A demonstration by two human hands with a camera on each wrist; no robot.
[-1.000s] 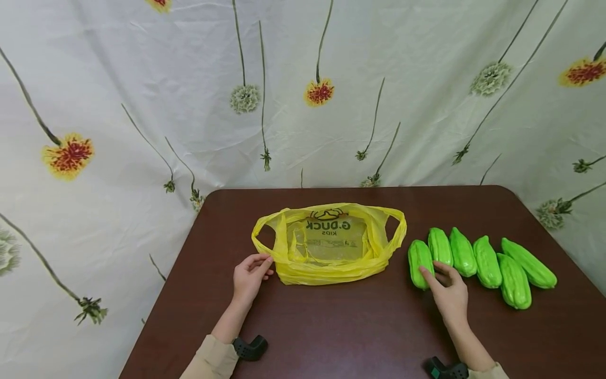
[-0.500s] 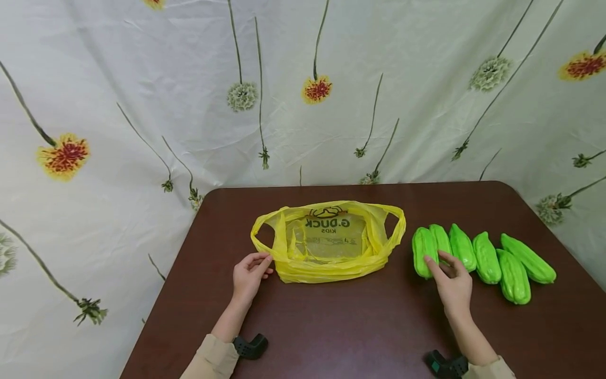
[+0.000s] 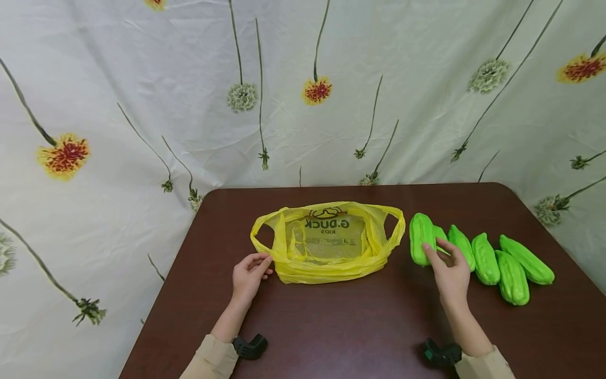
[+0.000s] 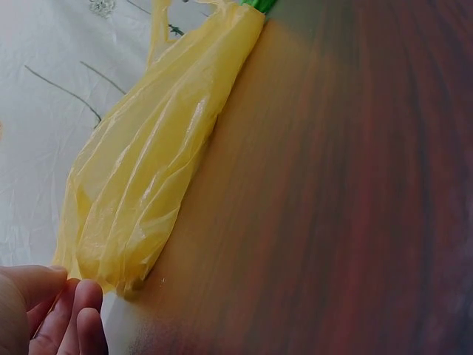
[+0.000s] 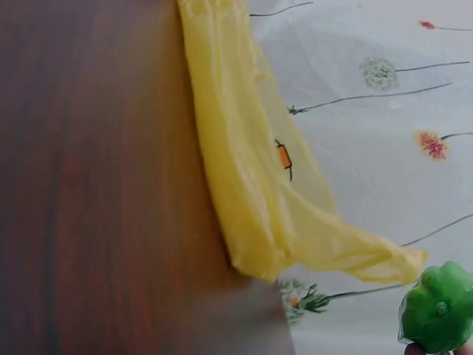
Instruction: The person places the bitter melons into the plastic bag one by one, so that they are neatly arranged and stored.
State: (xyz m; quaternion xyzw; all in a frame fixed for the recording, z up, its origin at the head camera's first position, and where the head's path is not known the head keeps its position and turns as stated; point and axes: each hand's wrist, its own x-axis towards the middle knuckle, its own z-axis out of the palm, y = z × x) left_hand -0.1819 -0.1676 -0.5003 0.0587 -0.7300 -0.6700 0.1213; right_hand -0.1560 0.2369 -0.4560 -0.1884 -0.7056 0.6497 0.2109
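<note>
Filling the upper frame, a pale flowered cloth (image 3: 156, 63) hangs beyond the dark brown table (image 3: 341, 326). At the centre of the table lies the yellow bag (image 3: 329, 245), mouth gaping, stretched left to right. What counts most is how it sits to my held green gourd (image 3: 420, 237): the bag's opening is to the gourd's left, with the right handle (image 3: 400, 231) just beside it. The gourd's long axis runs up and down the frame, across the bag's length.

My right hand (image 3: 452, 276) is the nearer one to the gourd, reaching up from the lower right, thumb and fingers curved round the gourd's lower right side. I judge the gourd to be off the tabletop. My left hand (image 3: 248, 276) comes up from the lower left, its thumb and forefinger closed in a thin pinch on the bag's left edge.

Right of my grip, 5 other gourds (image 3: 486, 260) lie close together, the nearest partly covered by mine. Smallest are 2 black wrist devices (image 3: 251, 347), 1 at each wrist, low in the frame.
</note>
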